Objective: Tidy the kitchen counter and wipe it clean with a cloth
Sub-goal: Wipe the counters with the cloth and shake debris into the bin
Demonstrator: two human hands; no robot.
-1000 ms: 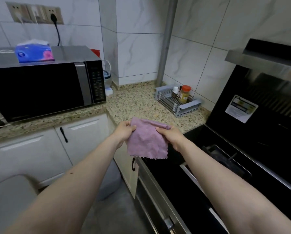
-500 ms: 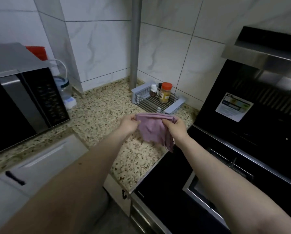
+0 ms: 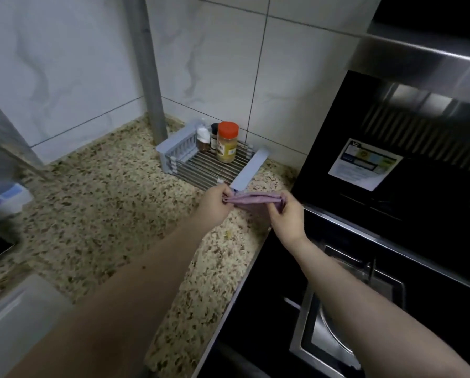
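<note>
both hands, left hand (image 3: 214, 204) and right hand (image 3: 287, 214), pinch the purple cloth (image 3: 251, 201) folded over the table's (image 3: 105, 214) right edge, likely readying a wiping pad.

An orange-lidded spice jar (image 3: 227, 142) stood in the grey slatted rack (image 3: 251, 170) at the speckled stone tabletop's (image 3: 105, 208) back corner, left of the black stove (image 3: 408, 186).
</note>
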